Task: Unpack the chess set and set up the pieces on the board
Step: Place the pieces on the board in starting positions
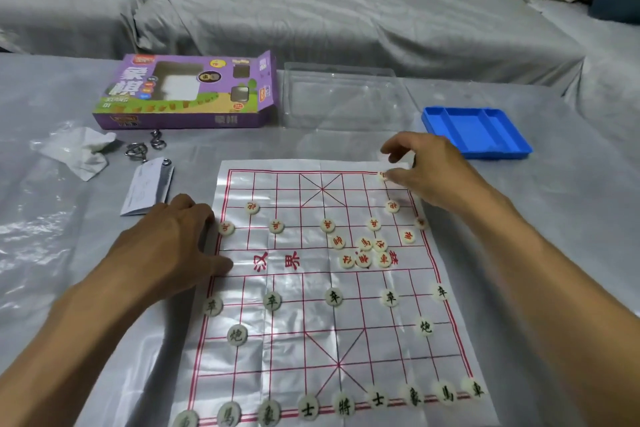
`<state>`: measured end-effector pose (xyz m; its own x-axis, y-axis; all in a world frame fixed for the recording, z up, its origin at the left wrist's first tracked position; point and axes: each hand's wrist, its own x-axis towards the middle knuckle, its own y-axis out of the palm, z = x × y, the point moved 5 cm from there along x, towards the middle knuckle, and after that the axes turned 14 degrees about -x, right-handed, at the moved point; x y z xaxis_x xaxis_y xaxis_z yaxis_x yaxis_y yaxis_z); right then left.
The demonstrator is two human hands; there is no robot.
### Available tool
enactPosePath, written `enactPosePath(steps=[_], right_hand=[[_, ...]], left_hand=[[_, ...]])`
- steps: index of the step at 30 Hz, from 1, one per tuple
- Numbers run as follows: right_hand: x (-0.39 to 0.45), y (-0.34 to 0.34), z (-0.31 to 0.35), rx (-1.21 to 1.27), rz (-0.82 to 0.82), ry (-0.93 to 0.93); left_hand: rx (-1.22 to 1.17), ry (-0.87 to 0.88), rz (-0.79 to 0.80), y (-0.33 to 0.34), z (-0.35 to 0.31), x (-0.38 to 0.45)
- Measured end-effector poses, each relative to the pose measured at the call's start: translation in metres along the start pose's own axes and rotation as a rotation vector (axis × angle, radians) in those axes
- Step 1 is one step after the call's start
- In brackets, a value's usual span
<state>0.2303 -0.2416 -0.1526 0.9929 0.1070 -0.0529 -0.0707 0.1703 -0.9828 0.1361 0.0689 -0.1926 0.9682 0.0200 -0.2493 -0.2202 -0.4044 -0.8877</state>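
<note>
Grip first: the right hand (420, 166) is pinching a red piece (383, 176) between thumb and fingertips, right at the far right corner of the board (311, 288), around 1 o'clock from the centre. The left hand (180, 243) isn't holding anything, fingers just relaxed and pressing the board's left edge at about 9 o'clock, which looks like it's keeping the thin sheet from sliding.

Where things are: the black side along the near edge at 6 o'clock looks fully set, back rank, two cannons and five soldiers. The red side is half done. Soldiers and cannons sit on the far half, but a cluster of loose red pieces (363, 251) is bunched up just right of centre near the river, and the far back rank is bare apart from this one piece.

My take on doing this step well: put the piece squarely on the line crossing, not inside a square, and let go cleanly so it doesn't drag. The sheet looks creased and slippery, so I'd keep that left hand planted. Then work the cluster one at a time across the back rank.

The purple box (187, 94), clear lid (343, 97) and blue tray (476, 132) sit at the far side of the surface, out of the way.
</note>
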Motion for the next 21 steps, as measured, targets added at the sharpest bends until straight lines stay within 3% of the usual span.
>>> enactPosePath(steps=[11, 21], right_hand=[[-0.069, 0.010, -0.016, -0.148, 0.293, 0.073], [-0.063, 0.027, -0.022, -0.177, 0.340, 0.041]], left_hand=[[0.014, 0.011, -0.006, 0.003, 0.002, -0.001], [0.004, 0.005, 0.010, 0.001, 0.000, 0.000]])
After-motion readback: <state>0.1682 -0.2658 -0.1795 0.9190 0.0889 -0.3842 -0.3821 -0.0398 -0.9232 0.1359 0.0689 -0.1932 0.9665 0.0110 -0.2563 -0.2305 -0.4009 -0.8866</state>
